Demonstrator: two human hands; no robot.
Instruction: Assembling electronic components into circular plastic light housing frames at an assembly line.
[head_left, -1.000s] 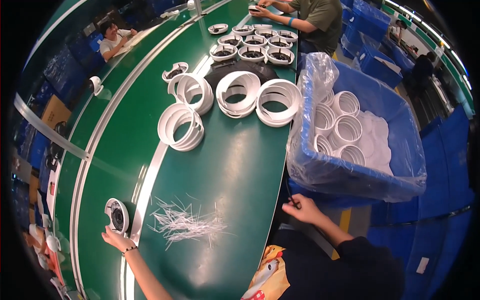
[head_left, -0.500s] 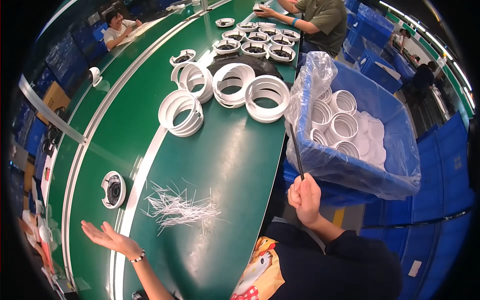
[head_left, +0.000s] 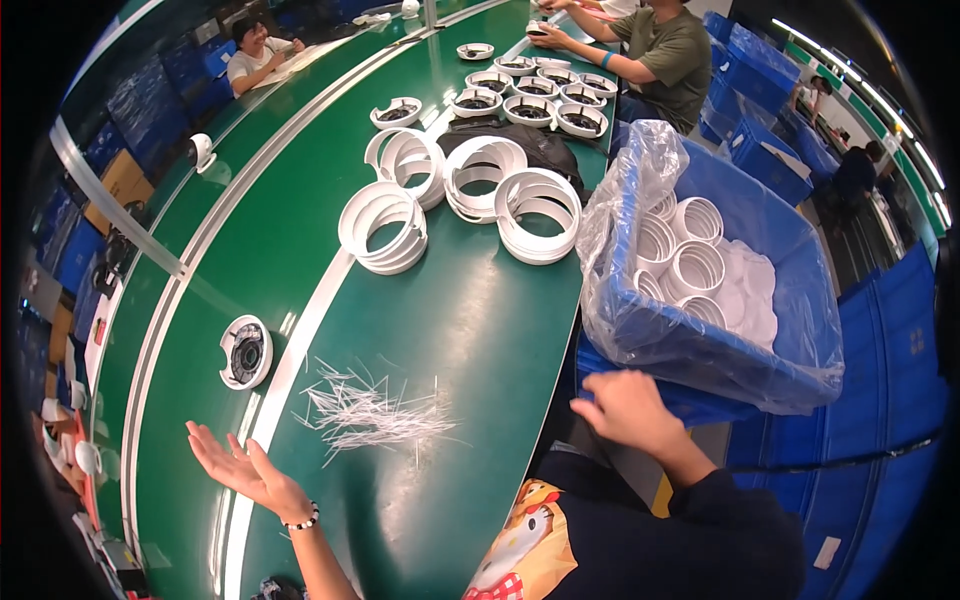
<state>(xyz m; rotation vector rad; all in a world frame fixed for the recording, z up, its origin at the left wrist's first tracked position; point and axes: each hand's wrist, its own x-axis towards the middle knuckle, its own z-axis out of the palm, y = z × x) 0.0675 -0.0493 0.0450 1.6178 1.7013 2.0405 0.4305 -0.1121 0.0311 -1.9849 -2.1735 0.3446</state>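
Note:
My left hand (head_left: 245,472), palm up with its fingers spread, is empty above the green table's left part. Just beyond it lies a round white housing with a black centre (head_left: 246,352). A loose pile of thin white strips (head_left: 375,408) rests on the table between my hands. My right hand (head_left: 632,410) is off the table's right edge, below the blue bin, with its fingers curled in. What those fingers hold, if anything, is hidden.
Stacks of white rings (head_left: 383,228) stand ahead, with several white-and-black housings (head_left: 530,110) behind them. A plastic-lined blue bin (head_left: 810,290) at right contains white rings (head_left: 698,266). A co-worker (head_left: 660,55) works at the far end; another person (head_left: 265,60) sits at far left.
The thin black rod that stood upright in my right hand is no longer visible, and that hand has turned. My left hand has shifted slightly right in the picture, as has the scene.

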